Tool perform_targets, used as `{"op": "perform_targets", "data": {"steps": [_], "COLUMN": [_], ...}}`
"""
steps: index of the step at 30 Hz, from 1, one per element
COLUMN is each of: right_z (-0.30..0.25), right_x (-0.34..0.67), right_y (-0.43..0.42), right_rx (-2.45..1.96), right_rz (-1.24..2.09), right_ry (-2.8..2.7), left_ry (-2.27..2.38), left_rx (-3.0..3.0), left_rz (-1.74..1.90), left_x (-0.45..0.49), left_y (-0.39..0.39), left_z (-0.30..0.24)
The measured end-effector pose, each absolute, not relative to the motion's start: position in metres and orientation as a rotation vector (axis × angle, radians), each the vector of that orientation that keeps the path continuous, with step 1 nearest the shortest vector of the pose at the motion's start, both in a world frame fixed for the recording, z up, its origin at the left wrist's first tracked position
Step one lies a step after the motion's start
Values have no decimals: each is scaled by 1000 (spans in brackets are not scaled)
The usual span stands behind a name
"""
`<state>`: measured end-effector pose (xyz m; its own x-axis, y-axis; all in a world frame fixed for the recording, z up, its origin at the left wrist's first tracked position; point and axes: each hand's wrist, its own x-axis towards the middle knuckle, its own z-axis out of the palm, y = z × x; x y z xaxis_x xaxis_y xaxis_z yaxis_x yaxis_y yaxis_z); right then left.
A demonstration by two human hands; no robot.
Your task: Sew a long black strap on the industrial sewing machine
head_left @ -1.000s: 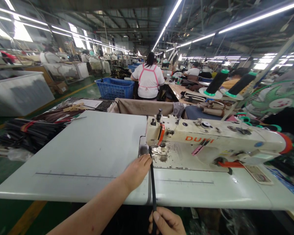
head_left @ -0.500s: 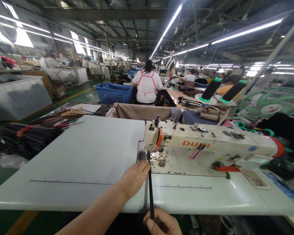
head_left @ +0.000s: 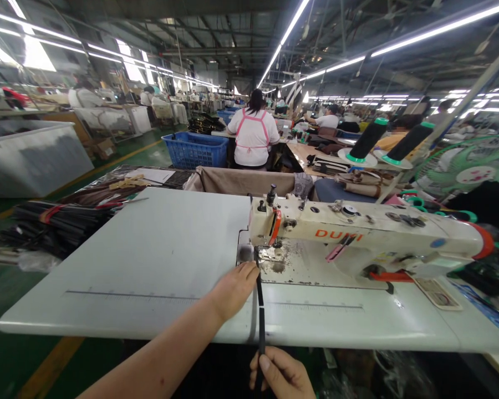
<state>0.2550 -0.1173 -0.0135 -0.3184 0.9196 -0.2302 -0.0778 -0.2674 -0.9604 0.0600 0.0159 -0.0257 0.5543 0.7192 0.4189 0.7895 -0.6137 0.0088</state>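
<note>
A narrow black strap [head_left: 260, 313] runs from the table's front edge up to the needle area of a white sewing machine [head_left: 357, 233]. My left hand [head_left: 237, 288] lies on the white table [head_left: 149, 260], fingertips closed against the strap just in front of the presser foot [head_left: 270, 254]. Below the table's edge, my right hand [head_left: 280, 377] pinches the strap's near end between thumb and fingers and holds it taut.
A bundle of black straps tied with red bands [head_left: 54, 221] lies at the table's left. Thread cones [head_left: 370, 138] and a green fan [head_left: 469, 166] stand at the right. A person in a white shirt and pink apron [head_left: 253, 133] sits ahead beside a blue basket [head_left: 195, 149].
Both hands keep their grip on the strap. The view dipped and came back up. The right hand has slid a little along the strap near the table's edge.
</note>
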Motion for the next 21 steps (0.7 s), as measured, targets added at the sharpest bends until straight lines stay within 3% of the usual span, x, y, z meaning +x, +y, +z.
{"op": "perform_targets", "data": {"steps": [21], "right_z": [-6], "right_x": [259], "right_y": [-118], "right_rx": [-1142], "right_rz": [1668], "right_ry": [-1279], "left_ry": [-1270], "left_rx": [-2619], "left_rz": [-621], "left_x": [58], "left_y": [17], "left_z": [-30]}}
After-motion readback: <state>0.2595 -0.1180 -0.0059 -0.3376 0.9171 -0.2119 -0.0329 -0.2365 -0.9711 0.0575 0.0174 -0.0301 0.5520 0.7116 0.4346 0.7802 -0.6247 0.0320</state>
